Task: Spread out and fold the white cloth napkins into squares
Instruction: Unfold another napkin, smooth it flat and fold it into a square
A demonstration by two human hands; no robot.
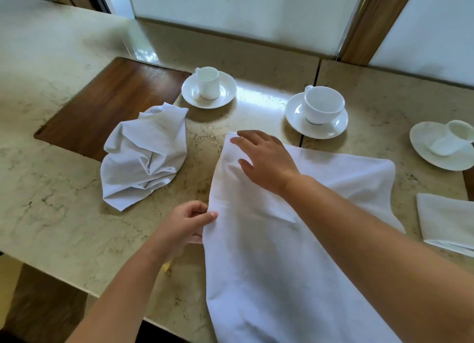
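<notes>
A large white cloth napkin lies spread on the marble counter and hangs over its near edge. My left hand pinches the napkin's left edge between thumb and fingers. My right hand rests flat and open on the napkin's far left corner, fingers spread. A second white napkin lies crumpled to the left, untouched. A folded white napkin lies at the right edge of the view.
Three white cups on saucers stand behind the napkins: a small cup, a wide cup and a tipped cup at far right. A dark wooden inlay sits in the marble counter. Windows run along the back.
</notes>
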